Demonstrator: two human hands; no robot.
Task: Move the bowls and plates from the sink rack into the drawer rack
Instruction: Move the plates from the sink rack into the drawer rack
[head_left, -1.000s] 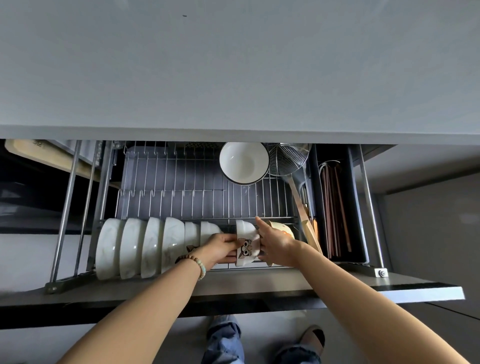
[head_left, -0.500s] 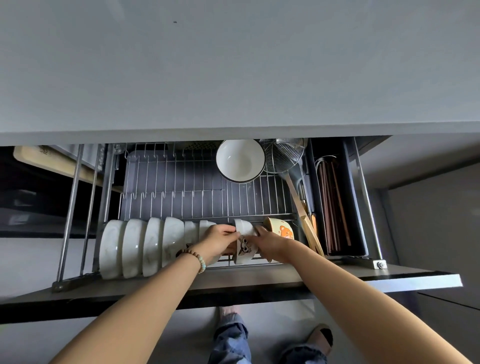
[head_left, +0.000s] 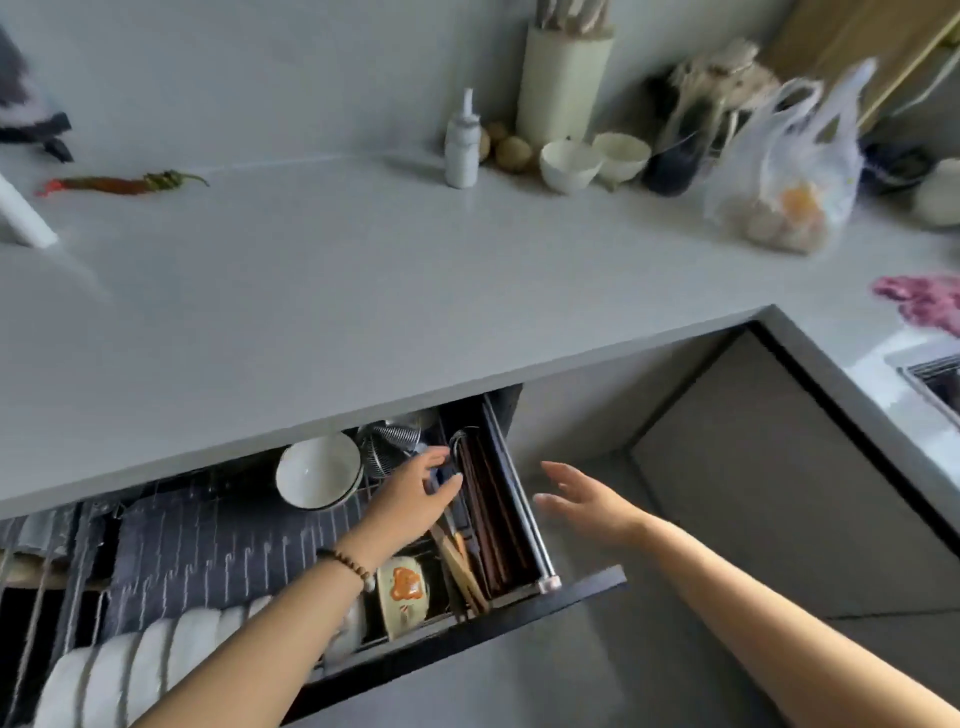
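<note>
The left hand (head_left: 415, 499) hangs open and empty over the right end of the drawer rack (head_left: 218, 540), fingers loosely spread above the chopstick bin (head_left: 493, 519). A bead bracelet (head_left: 347, 564) circles its wrist. The right hand (head_left: 587, 501) is also open and empty, palm tilted inward, out past the drawer's right rail (head_left: 519, 493) and over the grey cabinet front.

Below the left forearm a bowl with an orange bear (head_left: 402, 595) stands on edge in the front row of the rack. To its left, a blurred row of white bowls (head_left: 130, 670) stands on edge along the front. Behind the left hand a white bowl (head_left: 318, 477) leans in the back row, its hollow facing the camera, with a wire skimmer (head_left: 387, 447) just beside it.

The grey counter (head_left: 363, 291) overhangs the drawer. At its back stand a white bottle (head_left: 461, 143), two small bowls (head_left: 595, 158), a pale knife holder (head_left: 563, 78) and a plastic bag (head_left: 789, 171) of round things. A red chilli (head_left: 124, 183) lies to the left. The sink corner (head_left: 935, 376) shows at the far right edge; its rack is out of view.
</note>
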